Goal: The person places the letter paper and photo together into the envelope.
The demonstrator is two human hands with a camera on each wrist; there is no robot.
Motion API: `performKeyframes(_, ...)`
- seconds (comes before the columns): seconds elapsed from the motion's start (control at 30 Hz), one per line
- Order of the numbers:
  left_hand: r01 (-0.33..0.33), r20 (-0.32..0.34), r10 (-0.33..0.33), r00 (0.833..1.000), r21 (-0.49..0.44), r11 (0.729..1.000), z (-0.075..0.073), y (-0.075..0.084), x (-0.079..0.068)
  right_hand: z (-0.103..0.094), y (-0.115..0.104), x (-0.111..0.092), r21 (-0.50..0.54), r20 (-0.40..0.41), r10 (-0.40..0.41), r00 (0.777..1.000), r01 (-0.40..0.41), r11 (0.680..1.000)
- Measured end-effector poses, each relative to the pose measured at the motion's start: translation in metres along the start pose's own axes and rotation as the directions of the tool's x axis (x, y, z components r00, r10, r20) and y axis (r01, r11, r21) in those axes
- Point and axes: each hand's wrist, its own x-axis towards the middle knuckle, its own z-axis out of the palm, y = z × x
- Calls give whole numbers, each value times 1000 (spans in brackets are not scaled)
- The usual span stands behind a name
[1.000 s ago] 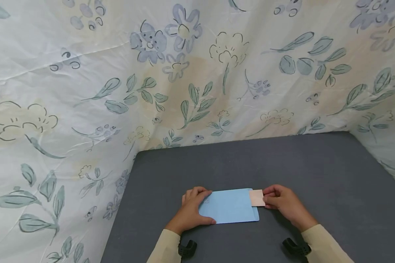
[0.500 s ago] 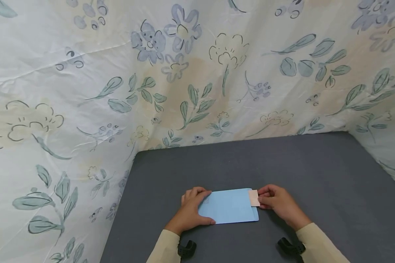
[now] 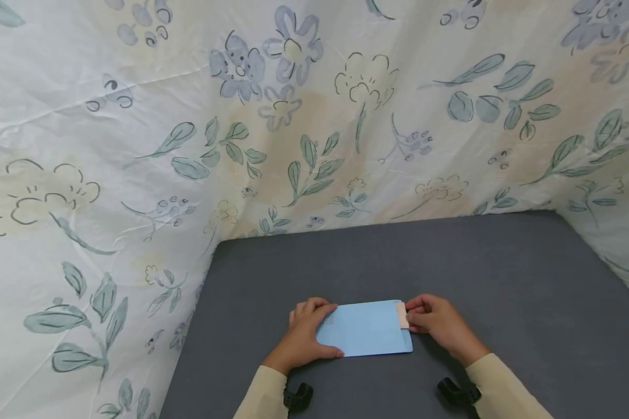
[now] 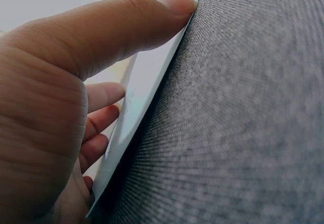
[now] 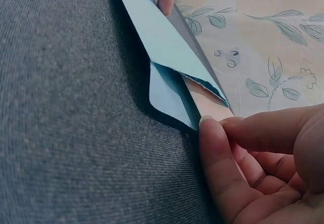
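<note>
A light blue envelope [image 3: 367,329] lies on the dark grey table, its opening facing right. My left hand [image 3: 306,331] holds its left end, thumb at the near edge and fingers at the far edge. In the left wrist view the thumb [image 4: 126,27] reaches along the envelope's edge [image 4: 147,77]. My right hand [image 3: 440,320] pinches a pale pink piece of paper [image 3: 403,315] between thumb and fingers. Most of that paper is hidden inside the envelope; in the right wrist view a strip of the pink paper [image 5: 207,100] shows between the envelope's mouth [image 5: 172,80] and the fingertips.
The grey table [image 3: 377,256] extends behind and to the right of the envelope. A floral cloth [image 3: 314,145] hangs behind and on both sides of it. Each wrist wears a black band mount, such as the left one [image 3: 298,397].
My right hand has moved left, pushing the pink paper deeper into the envelope, so a narrower strip shows. The left hand and the envelope have stayed in place.
</note>
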Motion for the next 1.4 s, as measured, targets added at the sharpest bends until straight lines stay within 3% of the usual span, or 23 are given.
performKeyframes(0.93, 6, 11, -6, 1000, 0, 1000, -3, 6, 0, 14, -11, -2, 13, 17, 22, 1000, -23, 1000)
performKeyframes(1.4, 13, 25, -13, 1000, -13, 1000, -2, 4, 0, 10, -7, -2, 43, 29, 12, 1000, -13, 999)
